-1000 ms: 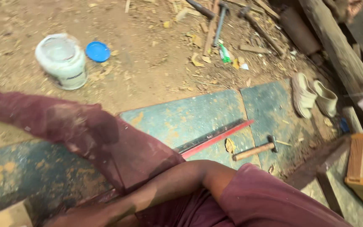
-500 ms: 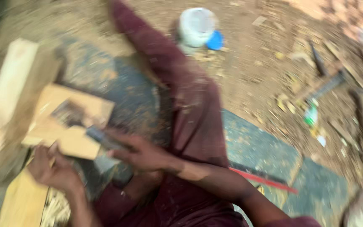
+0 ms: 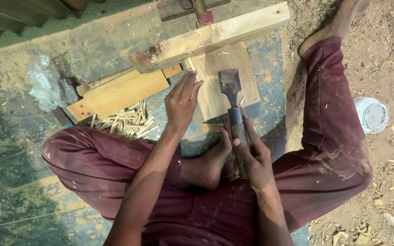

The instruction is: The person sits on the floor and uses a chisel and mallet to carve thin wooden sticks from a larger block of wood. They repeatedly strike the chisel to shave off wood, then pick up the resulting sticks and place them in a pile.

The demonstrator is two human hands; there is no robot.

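The chisel (image 3: 230,89) lies on the board (image 3: 226,79), right of the left hand (image 3: 182,101); the beam (image 3: 210,36) lies behind, sticks (image 3: 124,122) to the left.

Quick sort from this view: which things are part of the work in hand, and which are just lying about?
In use:
- chisel, gripped by the right hand
- flat wooden board under its blade, steadied by the left hand
- long timber beam along the board's far edge

Lying about:
- pile of thin wood splints
- white plastic jar
- crumpled plastic bag
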